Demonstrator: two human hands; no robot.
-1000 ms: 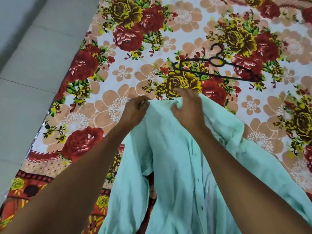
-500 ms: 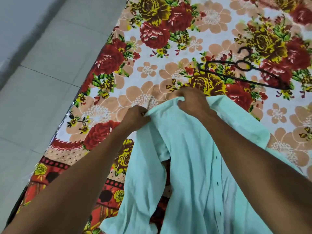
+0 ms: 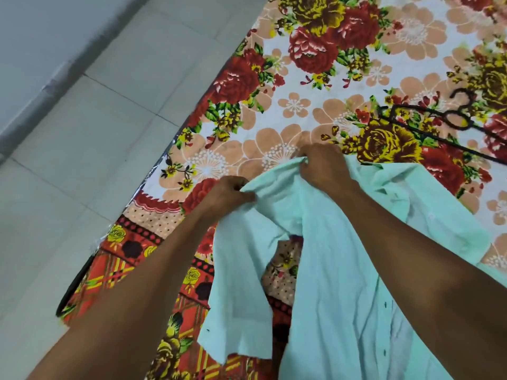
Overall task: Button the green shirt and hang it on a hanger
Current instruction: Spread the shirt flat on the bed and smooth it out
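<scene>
The pale green shirt [image 3: 337, 270] lies spread on a flowered bedsheet [image 3: 301, 105], small dark buttons running down its front at the lower right. My left hand [image 3: 227, 194] pinches the shirt's upper edge at the left shoulder. My right hand [image 3: 322, 167] grips the same edge a little farther up and to the right. A short sleeve hangs loose below my left hand. The black hanger [image 3: 450, 119] lies flat on the sheet at the right, beyond my right hand and apart from the shirt.
The bed's left edge runs diagonally; pale floor tiles [image 3: 82, 160] and a grey wall base [image 3: 41, 91] lie to its left. The sheet's red and orange border [image 3: 131, 242] hangs at the near left corner.
The view has swung left, so hands, shirt and hanger sit farther right in frame. Both hands keep their grip on the shirt's top edge; the left shoulder is pulled out wider.
</scene>
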